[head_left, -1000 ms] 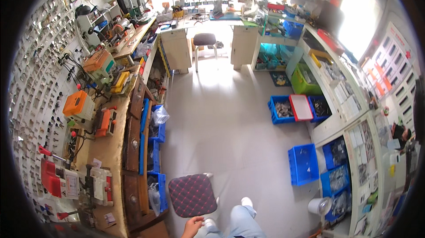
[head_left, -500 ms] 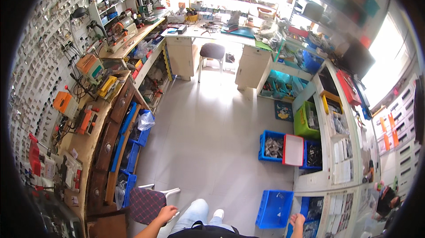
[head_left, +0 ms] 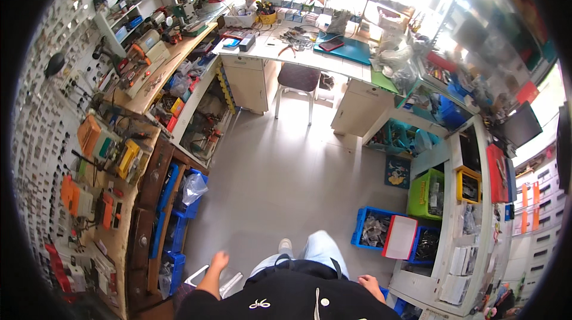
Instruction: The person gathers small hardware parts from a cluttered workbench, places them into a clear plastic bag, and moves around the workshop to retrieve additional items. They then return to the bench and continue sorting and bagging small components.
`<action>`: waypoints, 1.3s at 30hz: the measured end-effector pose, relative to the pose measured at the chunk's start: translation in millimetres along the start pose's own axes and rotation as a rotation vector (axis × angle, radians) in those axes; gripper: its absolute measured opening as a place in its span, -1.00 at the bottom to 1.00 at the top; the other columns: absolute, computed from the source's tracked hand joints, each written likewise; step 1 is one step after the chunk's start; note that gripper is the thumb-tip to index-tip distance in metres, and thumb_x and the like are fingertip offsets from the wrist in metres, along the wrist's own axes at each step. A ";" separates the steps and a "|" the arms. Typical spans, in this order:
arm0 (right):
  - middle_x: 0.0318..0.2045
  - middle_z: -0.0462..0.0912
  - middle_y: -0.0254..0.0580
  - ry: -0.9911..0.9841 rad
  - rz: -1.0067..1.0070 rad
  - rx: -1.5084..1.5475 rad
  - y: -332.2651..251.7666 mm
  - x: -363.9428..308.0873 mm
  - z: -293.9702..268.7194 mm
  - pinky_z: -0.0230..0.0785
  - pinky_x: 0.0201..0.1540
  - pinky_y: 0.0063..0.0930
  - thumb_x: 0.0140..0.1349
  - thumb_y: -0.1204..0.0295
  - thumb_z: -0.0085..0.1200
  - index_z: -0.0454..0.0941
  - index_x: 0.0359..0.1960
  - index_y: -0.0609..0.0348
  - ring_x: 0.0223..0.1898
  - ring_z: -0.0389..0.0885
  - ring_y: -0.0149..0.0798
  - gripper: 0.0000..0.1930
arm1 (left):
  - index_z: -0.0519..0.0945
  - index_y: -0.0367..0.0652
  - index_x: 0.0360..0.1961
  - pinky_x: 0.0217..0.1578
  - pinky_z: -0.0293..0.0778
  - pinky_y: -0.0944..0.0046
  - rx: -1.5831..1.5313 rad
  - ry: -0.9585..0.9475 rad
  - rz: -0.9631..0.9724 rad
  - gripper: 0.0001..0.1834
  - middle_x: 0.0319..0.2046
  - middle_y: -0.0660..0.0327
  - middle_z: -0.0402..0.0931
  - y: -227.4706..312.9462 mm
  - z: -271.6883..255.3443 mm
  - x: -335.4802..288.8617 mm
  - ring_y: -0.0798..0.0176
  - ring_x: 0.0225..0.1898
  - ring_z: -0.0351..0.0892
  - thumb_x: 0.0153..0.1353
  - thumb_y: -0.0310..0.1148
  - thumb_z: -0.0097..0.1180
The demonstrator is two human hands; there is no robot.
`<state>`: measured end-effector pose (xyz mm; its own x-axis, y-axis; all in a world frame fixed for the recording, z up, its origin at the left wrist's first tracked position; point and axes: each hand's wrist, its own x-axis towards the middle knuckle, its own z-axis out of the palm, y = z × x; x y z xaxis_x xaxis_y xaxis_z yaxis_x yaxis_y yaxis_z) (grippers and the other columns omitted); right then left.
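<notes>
My left hand (head_left: pixel 220 259) hangs over the floor with nothing seen in it, its fingers loosely bent. Just below it are the white metal legs (head_left: pixel 231 284) of a stool, whose seat is mostly hidden by my arm. My right hand (head_left: pixel 369 281) is also loosely bent and appears to hold nothing. It hangs beside my right hip, nearest to a blue bin mostly hidden behind it. Neither hand seems to touch anything.
A workbench with key machines (head_left: pixel 128 159) runs along the left. Ahead stands a white desk (head_left: pixel 244 63) with a dark-seated stool (head_left: pixel 298 77). To the right, a blue crate of parts (head_left: pixel 374 230) and a red-rimmed white lid (head_left: pixel 400 236) sit by the cabinet.
I have moved forward, so the desk looks nearer. The stool at lower left and the blue bin at lower right have slid toward the bottom edge. My other leg now leads.
</notes>
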<state>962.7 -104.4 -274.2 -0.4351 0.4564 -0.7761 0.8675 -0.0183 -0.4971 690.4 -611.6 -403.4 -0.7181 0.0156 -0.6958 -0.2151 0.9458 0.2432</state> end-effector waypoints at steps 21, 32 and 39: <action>-0.44 0.58 -0.14 0.278 -0.856 -0.283 -697.2 468.1 -179.0 0.33 -0.29 -0.47 0.13 0.41 -0.06 0.48 -0.27 0.29 -0.39 0.52 -0.33 -0.79 | 0.54 -0.23 -0.28 -0.23 0.39 0.34 -0.567 0.574 0.249 -0.79 -0.29 0.12 0.47 502.0 -309.6 322.5 0.24 -0.26 0.48 0.06 -0.40 -0.01; -0.17 0.49 -0.03 0.059 -0.906 -0.284 -995.7 583.6 -40.3 0.29 -0.09 -0.41 0.06 0.44 0.01 0.41 -0.10 0.23 -0.16 0.47 -0.12 -0.67 | 0.32 -0.13 0.01 -0.30 0.39 0.28 -0.219 0.525 0.282 -0.48 -0.26 0.08 0.32 704.0 -507.2 581.9 0.18 -0.38 0.44 -0.06 -0.47 0.10; -0.09 0.43 -0.04 0.196 -0.859 -0.563 -1074.3 686.9 5.5 0.20 -0.01 -0.22 -0.04 0.37 0.07 0.41 -0.05 0.03 0.00 0.34 -0.02 -0.57 | 0.39 -0.20 -0.13 -0.32 0.42 0.27 -0.515 0.319 0.456 -0.55 -0.33 0.08 0.36 750.2 -510.3 636.6 0.16 -0.39 0.47 -0.16 -0.67 0.02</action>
<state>-269.5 223.9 -275.5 -0.9553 0.2574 -0.1454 0.2940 0.7745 -0.5601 -265.8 -57.6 -319.0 -0.9497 0.2006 -0.2405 -0.0766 0.5959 0.7994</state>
